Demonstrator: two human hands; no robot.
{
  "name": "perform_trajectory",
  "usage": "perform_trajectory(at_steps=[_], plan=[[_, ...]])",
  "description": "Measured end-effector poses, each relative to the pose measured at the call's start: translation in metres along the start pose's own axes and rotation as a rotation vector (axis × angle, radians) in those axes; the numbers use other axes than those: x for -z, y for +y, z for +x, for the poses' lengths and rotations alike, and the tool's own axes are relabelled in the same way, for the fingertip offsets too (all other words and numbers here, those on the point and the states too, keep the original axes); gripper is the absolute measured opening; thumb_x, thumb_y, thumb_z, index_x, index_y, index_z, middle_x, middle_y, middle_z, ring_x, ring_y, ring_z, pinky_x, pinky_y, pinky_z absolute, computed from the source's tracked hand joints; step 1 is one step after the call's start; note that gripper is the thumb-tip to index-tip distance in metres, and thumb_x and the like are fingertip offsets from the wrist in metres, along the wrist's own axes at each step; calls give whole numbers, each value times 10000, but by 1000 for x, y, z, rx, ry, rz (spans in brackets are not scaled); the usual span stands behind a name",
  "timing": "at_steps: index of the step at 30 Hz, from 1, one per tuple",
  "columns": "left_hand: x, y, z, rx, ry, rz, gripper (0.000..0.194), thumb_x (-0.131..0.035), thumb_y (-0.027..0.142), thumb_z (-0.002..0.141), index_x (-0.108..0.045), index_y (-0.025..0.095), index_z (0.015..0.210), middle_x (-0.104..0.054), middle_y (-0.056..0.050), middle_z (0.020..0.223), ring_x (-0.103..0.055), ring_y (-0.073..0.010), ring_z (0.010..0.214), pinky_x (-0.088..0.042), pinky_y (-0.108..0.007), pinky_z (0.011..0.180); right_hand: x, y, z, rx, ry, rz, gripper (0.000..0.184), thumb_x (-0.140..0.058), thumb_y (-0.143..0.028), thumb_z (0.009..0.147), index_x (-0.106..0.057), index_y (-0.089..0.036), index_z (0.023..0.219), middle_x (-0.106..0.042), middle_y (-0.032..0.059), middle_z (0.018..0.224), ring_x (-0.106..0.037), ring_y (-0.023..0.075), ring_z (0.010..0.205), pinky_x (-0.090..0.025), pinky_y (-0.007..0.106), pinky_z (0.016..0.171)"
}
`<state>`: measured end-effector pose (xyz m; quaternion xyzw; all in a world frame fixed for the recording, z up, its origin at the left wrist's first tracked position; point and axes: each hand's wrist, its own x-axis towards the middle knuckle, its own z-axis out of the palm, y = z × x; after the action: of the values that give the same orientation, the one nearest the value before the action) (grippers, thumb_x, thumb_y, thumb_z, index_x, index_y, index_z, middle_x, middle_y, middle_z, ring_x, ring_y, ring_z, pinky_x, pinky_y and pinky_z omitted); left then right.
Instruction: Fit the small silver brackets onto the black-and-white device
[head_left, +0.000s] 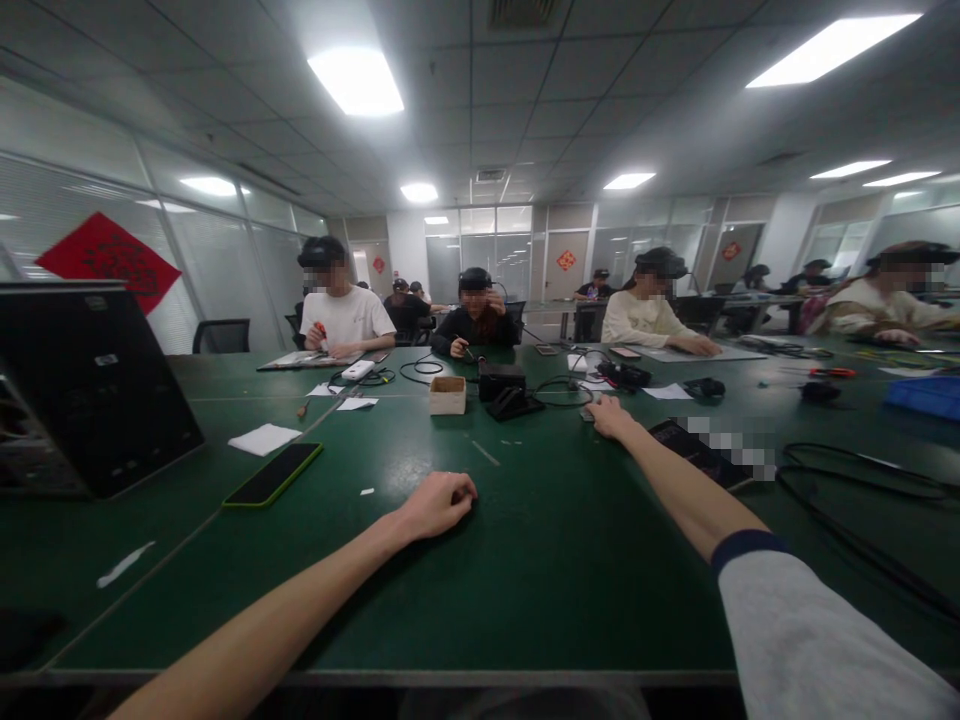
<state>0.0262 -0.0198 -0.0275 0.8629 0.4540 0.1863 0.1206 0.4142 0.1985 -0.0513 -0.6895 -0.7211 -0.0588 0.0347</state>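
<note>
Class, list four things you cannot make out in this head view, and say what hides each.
- Head view: most of the small item at the right hand, covered by the fingers.
- Head view: the palm of the left hand, hidden by its own back and curled fingers.
- Head view: the rest of the black case, cut off by the left edge.
- Head view: the blue tray's far end, cut off by the right edge.

At nine o'clock the left edge cuts off the black computer case (105, 400); at eight, a dark object (26, 635) is cropped, too dim to identify. At three, the blue tray (928, 398) leaves view. The right grip (613, 417) partly hides a small grey piece (587, 414), its kind unclear.
</note>
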Motion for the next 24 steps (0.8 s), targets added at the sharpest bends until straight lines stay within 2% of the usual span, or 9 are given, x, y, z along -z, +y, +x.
perform_trajectory(at_steps=[3, 8, 13, 18, 21, 24], plan=[[-1, -1, 0, -3, 9, 2, 194, -506, 166, 802, -673, 174, 900, -645, 1, 691, -576, -126, 616, -411, -215, 614, 0, 0, -1, 0, 19, 7, 502, -477, -129, 849, -393, -238, 1331, -368, 153, 1286, -350, 304, 1182, -378, 406, 885], [-2, -2, 1, 19, -1, -6, 203, -503, 155, 794, -673, 175, 904, -648, 5, 678, -577, -125, 609, -412, -213, 608, -1, 0, -1, 3, 11, 13, 357, -496, -163, 852, -524, -229, 1202, -392, 149, 1259, -350, 312, 1180, -373, 409, 886], [-2, -2, 0, 2, 9, 6, 199, -503, 173, 801, -673, 178, 906, -649, 4, 689, -581, -129, 617, -412, -216, 610, -2, 0, 0, 0, 22, 28, 485, -503, -151, 836, -435, -257, 1305, -377, 149, 1294, -340, 318, 1189, -372, 416, 888], [-1, -1, 0, 4, 4, 12, 195, -506, 176, 804, -670, 181, 908, -645, 8, 677, -580, -131, 618, -408, -217, 613, -4, -1, 1, -11, 25, 65, 377, -524, -191, 846, -513, -242, 1220, -374, 147, 1297, -334, 315, 1197, -358, 408, 902], [-1, -1, 0, -1, 5, 7, 195, -505, 171, 802, -667, 178, 911, -649, 5, 681, -587, -132, 622, -412, -216, 617, -5, 1, 6, -57, 33, 103, 468, -532, -245, 848, -438, -264, 1306, -348, 147, 1332, -326, 317, 1224, -353, 401, 909], [-1, -1, -1, -6, -1, 5, 195, -505, 166, 798, -664, 170, 910, -657, -1, 689, -591, -132, 619, -416, -218, 617, -5, 6, 12, -177, 29, 141, 607, -551, -364, 839, -333, -220, 1387, -316, 200, 1367, -329, 360, 1241, -348, 438, 910]])
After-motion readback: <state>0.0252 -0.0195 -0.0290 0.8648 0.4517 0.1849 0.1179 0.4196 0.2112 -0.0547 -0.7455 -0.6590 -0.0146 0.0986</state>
